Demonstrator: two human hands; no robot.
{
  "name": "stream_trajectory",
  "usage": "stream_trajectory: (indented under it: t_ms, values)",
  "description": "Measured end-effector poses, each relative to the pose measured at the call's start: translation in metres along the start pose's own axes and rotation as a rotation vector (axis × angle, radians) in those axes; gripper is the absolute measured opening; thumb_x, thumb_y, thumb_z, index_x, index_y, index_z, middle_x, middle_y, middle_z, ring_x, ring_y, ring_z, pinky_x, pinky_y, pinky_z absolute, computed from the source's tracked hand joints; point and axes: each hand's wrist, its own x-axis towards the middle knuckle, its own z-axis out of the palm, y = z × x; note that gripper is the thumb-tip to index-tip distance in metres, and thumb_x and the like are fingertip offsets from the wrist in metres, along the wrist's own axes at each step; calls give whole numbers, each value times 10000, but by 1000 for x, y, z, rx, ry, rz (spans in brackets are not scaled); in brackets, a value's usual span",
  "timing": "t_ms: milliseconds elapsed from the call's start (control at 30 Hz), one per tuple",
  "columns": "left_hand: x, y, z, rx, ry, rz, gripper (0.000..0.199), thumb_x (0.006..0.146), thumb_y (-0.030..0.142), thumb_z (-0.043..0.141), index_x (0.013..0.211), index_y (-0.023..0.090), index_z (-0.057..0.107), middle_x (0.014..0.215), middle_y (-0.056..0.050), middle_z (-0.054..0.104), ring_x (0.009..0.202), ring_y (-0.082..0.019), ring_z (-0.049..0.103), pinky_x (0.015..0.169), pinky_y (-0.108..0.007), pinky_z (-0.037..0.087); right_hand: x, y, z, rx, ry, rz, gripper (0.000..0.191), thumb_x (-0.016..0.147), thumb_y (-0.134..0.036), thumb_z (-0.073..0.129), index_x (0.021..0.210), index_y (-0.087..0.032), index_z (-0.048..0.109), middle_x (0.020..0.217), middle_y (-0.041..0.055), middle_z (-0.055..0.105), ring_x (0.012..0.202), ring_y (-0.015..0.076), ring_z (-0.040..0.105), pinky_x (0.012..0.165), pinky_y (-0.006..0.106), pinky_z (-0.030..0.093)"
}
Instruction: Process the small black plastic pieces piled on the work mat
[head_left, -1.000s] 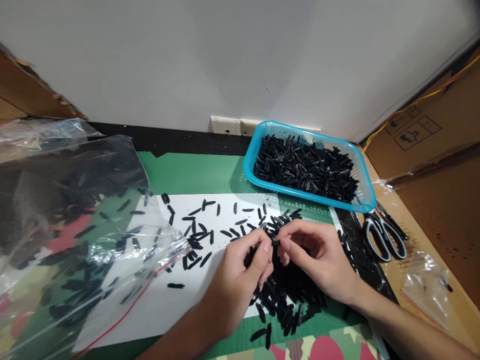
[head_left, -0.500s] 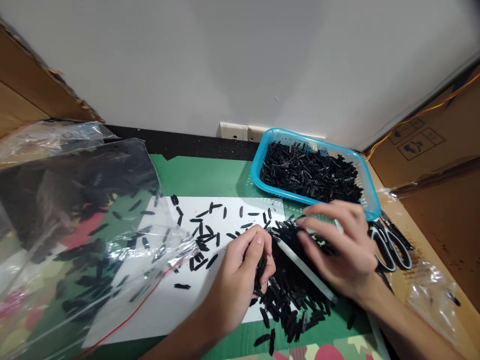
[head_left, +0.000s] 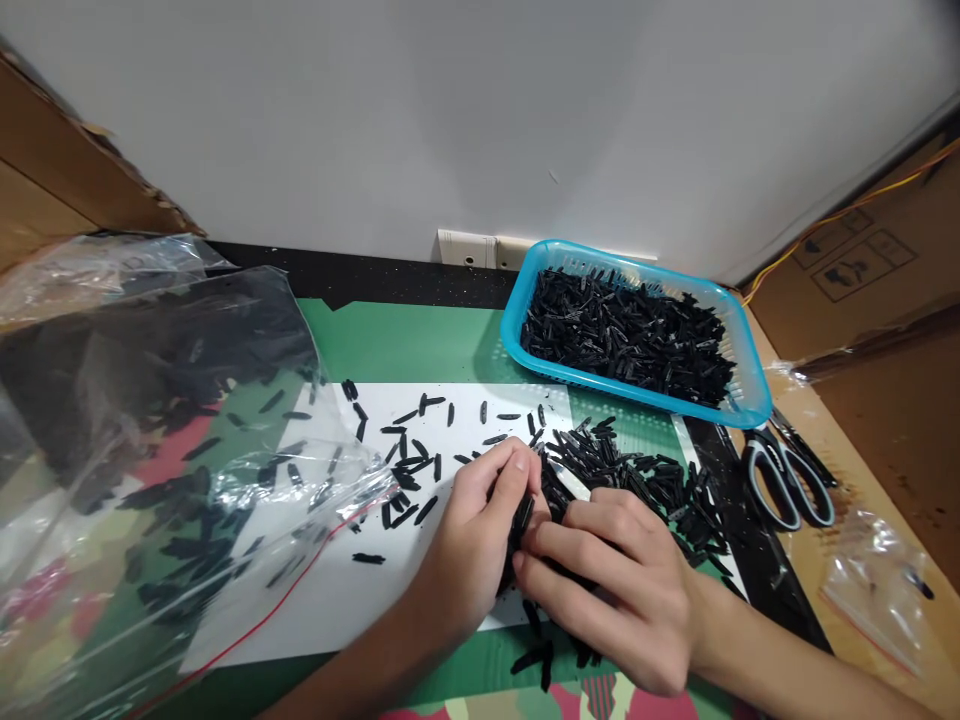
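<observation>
My left hand [head_left: 487, 520] is closed around a bunch of small black strips [head_left: 519, 522], with the thumb laid over the curled fingers. Against it, my right hand [head_left: 622, 590] curls with its fingertips at the left fingers and the bunch; what lies in its grip is hidden. A white stick-like tool [head_left: 571, 484] shows partly between the two hands, its rest covered by my right hand. Beneath and behind the hands spreads a heap of the same black strips [head_left: 667, 480]. More loose strips [head_left: 409, 465] are scattered over a white paper sheet [head_left: 315, 620].
A blue plastic basket [head_left: 637, 388] full of black strips stands at the back right. Scissors [head_left: 787, 485] lie to the right, near a small clear bag [head_left: 877, 590]. A large clear zip bag [head_left: 225, 480] covers the left side. Cardboard boxes [head_left: 892, 420] flank the work surface.
My right hand has moved left and down from over the heap, and its spread fingers have curled in against my left hand. The left hand stays closed on its strips.
</observation>
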Motion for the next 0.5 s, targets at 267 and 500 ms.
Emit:
stream_trajectory:
  t_ms: [267,500]
  values:
    - [-2,6,5,-109,21,-102,447,1065,550,593,775,217,521,580,55,500,490,-96,387,444,-199,284,-4,0,5,78,49,1,372,1092,-136,479,971,-133,830,984,85,842,975,213,677,753,360,527]
    - [-3,7,3,-186,-19,-207,423,1070,544,599,813,211,546,631,78,511,375,-35,288,355,-170,233,3,6,-5,106,-48,-21,421,1125,-106,404,1060,-74,819,1004,127,833,981,225,700,799,361,526]
